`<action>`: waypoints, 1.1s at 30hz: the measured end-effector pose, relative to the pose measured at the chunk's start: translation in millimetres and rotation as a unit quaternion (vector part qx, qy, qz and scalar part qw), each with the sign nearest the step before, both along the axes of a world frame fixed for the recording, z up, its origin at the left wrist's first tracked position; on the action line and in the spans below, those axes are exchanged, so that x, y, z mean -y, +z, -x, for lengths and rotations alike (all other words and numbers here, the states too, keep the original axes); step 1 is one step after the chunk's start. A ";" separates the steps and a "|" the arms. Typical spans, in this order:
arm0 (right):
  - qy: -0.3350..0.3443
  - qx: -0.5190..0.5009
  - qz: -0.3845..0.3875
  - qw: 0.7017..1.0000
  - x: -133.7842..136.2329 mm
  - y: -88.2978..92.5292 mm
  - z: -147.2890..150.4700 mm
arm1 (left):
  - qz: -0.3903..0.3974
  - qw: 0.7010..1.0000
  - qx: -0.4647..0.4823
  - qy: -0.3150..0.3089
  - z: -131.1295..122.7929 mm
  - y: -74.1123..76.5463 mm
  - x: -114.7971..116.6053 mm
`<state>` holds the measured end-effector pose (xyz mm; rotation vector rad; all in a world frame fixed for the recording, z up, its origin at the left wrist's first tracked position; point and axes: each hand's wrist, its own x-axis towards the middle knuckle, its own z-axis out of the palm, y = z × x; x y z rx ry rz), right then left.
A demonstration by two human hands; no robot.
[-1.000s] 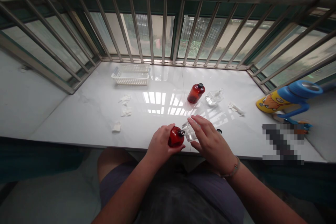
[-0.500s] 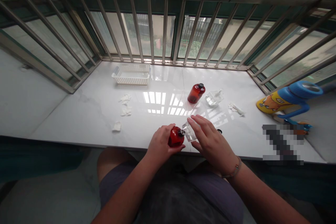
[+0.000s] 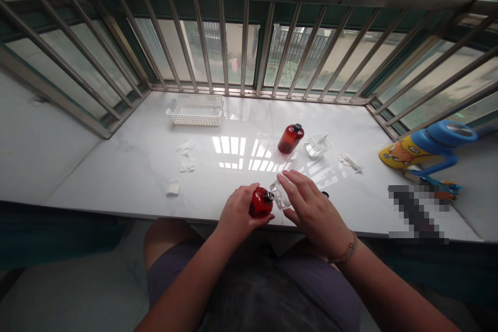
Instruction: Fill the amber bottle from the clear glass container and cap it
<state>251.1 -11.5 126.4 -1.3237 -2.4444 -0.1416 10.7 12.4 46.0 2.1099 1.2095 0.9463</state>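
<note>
My left hand is wrapped round a red bottle whose uncapped dark neck tilts to the right. In my right hand is a small clear glass bottle, tipped so that its mouth meets or nearly meets the red bottle's neck. Whether liquid passes between them I cannot tell. Part of a black ring-shaped cap shows on the counter behind my right hand. Farther back stand a second red bottle with a black cap and a clear square glass container.
A white perforated basket lies at the back left. Crumpled white tissues and a folded white piece are on the left, another tissue on the right. A yellow and blue flask is at the right. Metal bars line the window.
</note>
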 end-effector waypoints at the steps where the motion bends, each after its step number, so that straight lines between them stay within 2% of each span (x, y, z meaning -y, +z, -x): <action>1: 0.000 -0.001 0.000 1.000 -0.1 0.1 0.0 | 0.000 1.000 0.001 0.000 0.0 -0.1 0.0; 33: 0.003 0.011 -0.007 1.000 -0.8 6.6 0.9 | 0.000 1.000 -0.002 0.002 0.0 2.4 0.8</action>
